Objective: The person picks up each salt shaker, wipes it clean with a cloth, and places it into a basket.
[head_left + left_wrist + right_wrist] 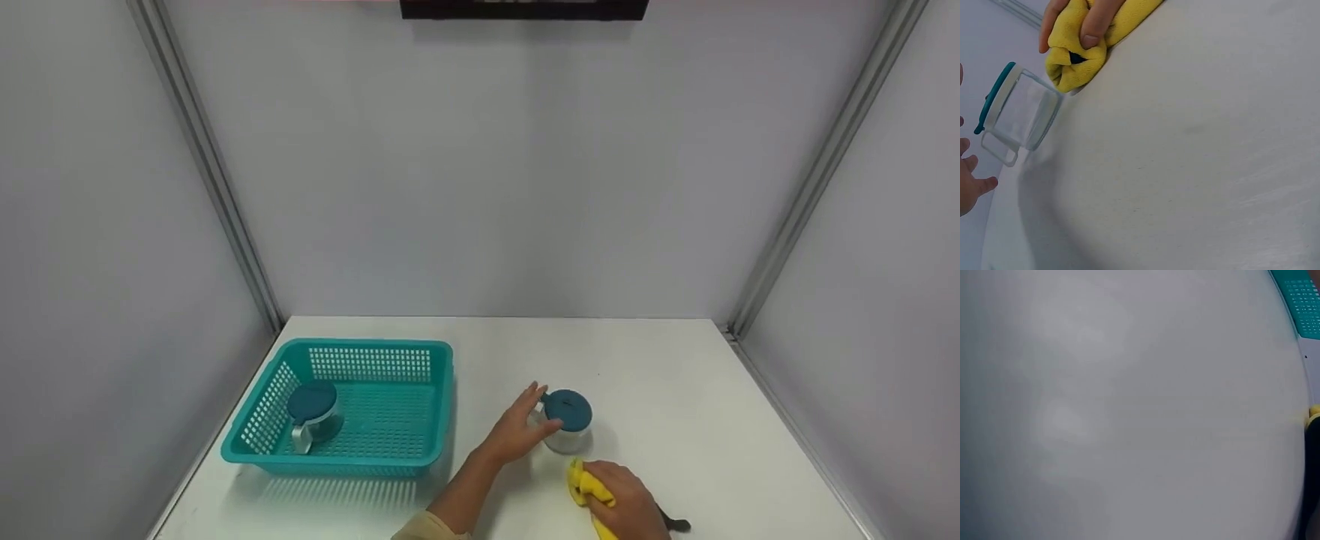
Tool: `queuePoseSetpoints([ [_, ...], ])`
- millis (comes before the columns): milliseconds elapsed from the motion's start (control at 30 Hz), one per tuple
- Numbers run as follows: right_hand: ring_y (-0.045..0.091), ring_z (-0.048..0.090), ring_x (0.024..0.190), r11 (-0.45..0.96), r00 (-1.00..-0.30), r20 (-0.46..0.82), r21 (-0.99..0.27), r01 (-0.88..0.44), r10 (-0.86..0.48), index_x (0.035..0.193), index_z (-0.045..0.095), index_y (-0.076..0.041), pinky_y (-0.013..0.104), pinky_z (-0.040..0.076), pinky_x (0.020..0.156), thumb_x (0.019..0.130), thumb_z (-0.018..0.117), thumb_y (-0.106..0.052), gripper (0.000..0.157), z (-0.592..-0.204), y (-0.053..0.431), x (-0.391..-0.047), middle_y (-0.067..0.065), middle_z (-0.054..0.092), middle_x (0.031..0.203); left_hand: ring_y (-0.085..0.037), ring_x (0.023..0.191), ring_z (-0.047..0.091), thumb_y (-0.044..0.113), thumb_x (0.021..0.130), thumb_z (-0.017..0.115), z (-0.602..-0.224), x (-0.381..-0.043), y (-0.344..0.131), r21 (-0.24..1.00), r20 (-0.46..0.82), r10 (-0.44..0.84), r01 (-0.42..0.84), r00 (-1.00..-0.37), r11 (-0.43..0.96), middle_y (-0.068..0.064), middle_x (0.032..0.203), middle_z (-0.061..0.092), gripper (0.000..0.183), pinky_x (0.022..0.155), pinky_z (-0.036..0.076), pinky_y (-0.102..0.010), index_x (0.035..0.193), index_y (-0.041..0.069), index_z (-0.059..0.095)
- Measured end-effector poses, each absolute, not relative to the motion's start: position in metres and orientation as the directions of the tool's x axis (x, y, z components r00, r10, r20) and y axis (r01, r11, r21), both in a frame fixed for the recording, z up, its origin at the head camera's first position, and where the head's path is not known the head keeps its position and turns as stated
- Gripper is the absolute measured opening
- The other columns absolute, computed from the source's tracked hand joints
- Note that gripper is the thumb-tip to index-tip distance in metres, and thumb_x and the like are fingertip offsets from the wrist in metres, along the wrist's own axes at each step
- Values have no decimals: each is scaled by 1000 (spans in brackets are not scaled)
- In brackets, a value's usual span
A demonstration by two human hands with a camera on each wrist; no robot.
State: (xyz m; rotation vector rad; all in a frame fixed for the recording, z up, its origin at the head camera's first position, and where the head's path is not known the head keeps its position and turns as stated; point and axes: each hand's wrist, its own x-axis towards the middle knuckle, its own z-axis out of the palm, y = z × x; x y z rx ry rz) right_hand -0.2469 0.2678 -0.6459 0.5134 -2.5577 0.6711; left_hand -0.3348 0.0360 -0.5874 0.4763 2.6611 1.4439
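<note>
A clear glass jar (1030, 107) with a side handle and a dark teal lid (568, 410) stands upright on the white table. My left hand (517, 429) is spread at its handle side, thumb and fingers extended. In the left wrist view, a gap shows between those fingertips and the handle (1000, 149). My right hand (628, 501) grips a bunched yellow cloth (589, 486), just in front of the jar. The right wrist view catches only a sliver of yellow cloth (1314, 410) at its right edge.
Left of the jar sits a teal plastic basket (442, 420) with perforated walls. A similar lidded glass jar (315, 409) with a handle is inside, at its left side. Grey walls (495, 172) enclose the table (712, 405). A dark strap end (679, 524) shows beside my right wrist.
</note>
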Motion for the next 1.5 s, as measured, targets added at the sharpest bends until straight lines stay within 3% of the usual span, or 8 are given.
queuePoseSetpoints([
  [333,3,58,98,812,-845,480,-380,-443,-236,123,67,-27,39,56,88,79,81,-24,45,-644,266,-249,-17,65,116,-27,138,43,61,86,65,-603,-338,48,830,136,249,248,-959,500,-6,152,38,76,110,40,-50,148,25,43],
  [667,4,59,94,810,-817,523,-354,-468,-244,120,68,-27,40,56,81,75,84,-25,48,-650,266,-244,-17,66,112,-22,122,52,32,82,81,-620,-333,48,932,135,156,179,-978,315,5,121,50,53,106,45,-46,129,32,59],
  [933,5,60,97,822,-854,467,-375,-428,-232,121,68,-26,40,56,86,79,82,-27,45,-648,266,-245,-16,66,114,-18,106,59,13,85,77,-621,-329,40,970,59,31,64,-998,233,0,115,65,39,87,57,-32,122,17,66],
  [1067,5,60,97,824,-860,464,-388,-413,-213,121,69,-25,41,56,87,79,81,-24,44,-642,267,-245,-16,66,114,-21,109,62,15,86,76,-619,-329,38,982,40,8,41,-999,187,-6,118,68,38,88,57,-33,123,9,67],
  [1267,3,60,97,831,-857,470,-376,-411,-212,119,70,-25,39,56,87,78,81,-25,43,-641,266,-244,-17,67,113,-19,106,63,16,84,78,-621,-322,33,987,18,-35,12,-999,161,-7,117,70,36,85,58,-33,119,8,70],
  [1500,7,60,98,832,-877,433,-395,-391,-207,121,69,-23,41,55,88,78,80,-25,44,-642,266,-244,-14,67,114,-25,112,63,11,82,79,-623,-317,28,987,20,-70,8,-997,158,-11,119,70,39,94,54,-42,119,2,70],
])
